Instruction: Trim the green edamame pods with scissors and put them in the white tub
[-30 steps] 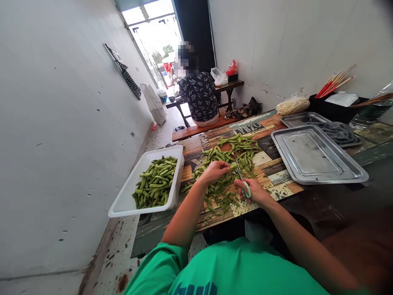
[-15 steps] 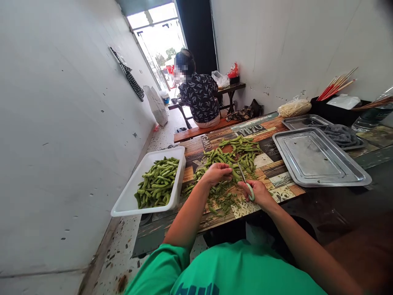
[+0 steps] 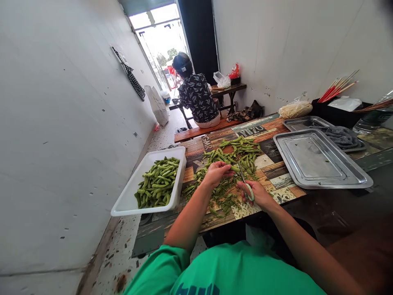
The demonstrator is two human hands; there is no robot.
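Head: pod juts from L fingers twd scissors in R fingers

Metal tray, grey cloth, red-ended sticks, seated person, wooden bench

Mid-frame, pods lie on the table between a tub at centre left and a tray at right, another tray behind.
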